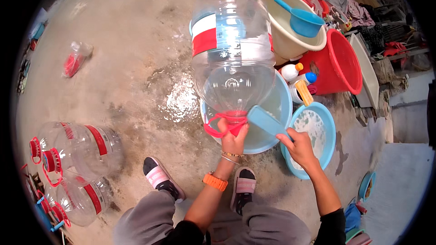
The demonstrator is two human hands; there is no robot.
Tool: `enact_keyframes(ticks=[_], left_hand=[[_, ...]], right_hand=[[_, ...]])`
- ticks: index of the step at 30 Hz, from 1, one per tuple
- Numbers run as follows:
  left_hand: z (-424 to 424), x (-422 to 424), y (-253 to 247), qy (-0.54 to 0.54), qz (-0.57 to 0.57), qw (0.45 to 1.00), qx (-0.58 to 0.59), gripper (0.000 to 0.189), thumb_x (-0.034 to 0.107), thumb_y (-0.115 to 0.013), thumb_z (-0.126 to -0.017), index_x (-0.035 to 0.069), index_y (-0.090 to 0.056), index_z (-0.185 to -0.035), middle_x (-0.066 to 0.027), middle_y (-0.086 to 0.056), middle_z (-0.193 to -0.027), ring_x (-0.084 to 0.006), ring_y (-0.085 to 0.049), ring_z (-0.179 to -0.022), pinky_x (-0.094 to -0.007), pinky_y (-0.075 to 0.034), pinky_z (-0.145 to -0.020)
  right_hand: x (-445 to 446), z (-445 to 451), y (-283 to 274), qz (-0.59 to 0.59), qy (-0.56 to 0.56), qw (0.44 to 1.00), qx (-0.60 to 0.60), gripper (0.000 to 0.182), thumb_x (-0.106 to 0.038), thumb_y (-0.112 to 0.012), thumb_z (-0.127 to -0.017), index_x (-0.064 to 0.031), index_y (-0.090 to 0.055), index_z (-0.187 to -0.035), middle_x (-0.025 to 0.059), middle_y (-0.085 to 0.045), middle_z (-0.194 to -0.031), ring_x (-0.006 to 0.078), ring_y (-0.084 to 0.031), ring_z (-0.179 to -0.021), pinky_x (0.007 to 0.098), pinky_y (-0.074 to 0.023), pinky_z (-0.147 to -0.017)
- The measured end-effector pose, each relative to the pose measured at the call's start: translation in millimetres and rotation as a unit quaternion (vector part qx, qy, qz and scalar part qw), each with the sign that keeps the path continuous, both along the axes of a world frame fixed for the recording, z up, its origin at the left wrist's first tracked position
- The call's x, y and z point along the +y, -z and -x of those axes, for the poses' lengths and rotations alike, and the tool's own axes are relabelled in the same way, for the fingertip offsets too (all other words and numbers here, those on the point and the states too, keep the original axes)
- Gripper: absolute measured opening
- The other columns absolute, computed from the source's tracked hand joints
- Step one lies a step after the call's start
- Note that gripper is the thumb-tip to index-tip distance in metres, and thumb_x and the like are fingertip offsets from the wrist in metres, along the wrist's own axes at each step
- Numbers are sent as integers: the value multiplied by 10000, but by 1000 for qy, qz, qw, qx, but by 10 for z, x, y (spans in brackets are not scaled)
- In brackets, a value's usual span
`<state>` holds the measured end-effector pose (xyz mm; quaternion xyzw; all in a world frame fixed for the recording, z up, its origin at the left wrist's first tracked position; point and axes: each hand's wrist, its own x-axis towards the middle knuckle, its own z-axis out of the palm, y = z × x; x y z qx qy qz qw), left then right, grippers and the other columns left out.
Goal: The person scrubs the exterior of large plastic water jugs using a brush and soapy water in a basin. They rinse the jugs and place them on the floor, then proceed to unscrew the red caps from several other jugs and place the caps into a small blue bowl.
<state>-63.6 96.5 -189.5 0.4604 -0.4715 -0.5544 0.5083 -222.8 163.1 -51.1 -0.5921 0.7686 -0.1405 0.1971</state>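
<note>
A large clear plastic water jug (235,64) with a red and white label lies with its neck towards me, over a light blue basin (284,109) of water. My left hand (233,136) grips the jug at its pink-red neck (236,117), beside the carrying loop. In my right hand (301,148) is the handle of a light blue flat-headed tool (267,121), perhaps a brush; its far end is close to the jug's neck, and I cannot tell whether they touch. A smaller blue basin (332,136) with foamy water sits beneath and beyond my right hand.
Several similar jugs (81,149) lie at the left. A plastic bag (76,59) with something red lies on the wet concrete floor. At the right stand a cream tub (282,37) with a blue dipper (306,23), a red bucket (345,61), bottles (290,72) and a yellow sponge (304,93).
</note>
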Motion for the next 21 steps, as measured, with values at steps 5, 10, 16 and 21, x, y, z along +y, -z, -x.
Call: enact_keyframes(ticks=[5, 10, 16, 21], left_hand=[[-171, -81, -192, -4, -20, 999, 35, 481, 95, -666, -815, -40, -361, -1162, -110, -568, -1035, -152, -573, -898, -269, -485, -766], [-257, -258, -541, 79, -111, 973, 187, 442, 218, -611, -860, -32, -417, -1168, -134, -567, -1073, -232, -588, -938, -348, -520, -767], [-717, -431, -803, 196, -221, 892, 343, 630, 432, -549, -842, -17, -401, -1258, -177, -549, -1151, -305, -589, -991, -394, -560, -714], [-932, -330, -795, 226, -256, 865, 367, 699, 446, -582, -778, 7, -379, -1284, -155, -559, -1121, -275, -591, -952, -323, -557, -608]], right_hand=[[85, 161, 366, -3, 199, 956, -214, 281, -246, -646, -826, 9, -544, -766, 94, -475, -553, 148, -503, -455, 362, -396, -459], [251, 492, 897, -45, 228, 930, -284, 224, -140, -575, -814, 58, -529, -906, 68, -506, -579, 149, -484, -421, 308, -381, -388], [136, 109, 929, -15, 262, 848, -460, 206, -149, -531, -857, 55, -520, -886, 89, -514, -547, 142, -483, -399, 299, -380, -367], [-23, 296, 1343, -28, 267, 919, -290, 232, -146, -550, -853, 82, -534, -886, 212, -610, -747, 267, -611, -571, 371, -467, -493]])
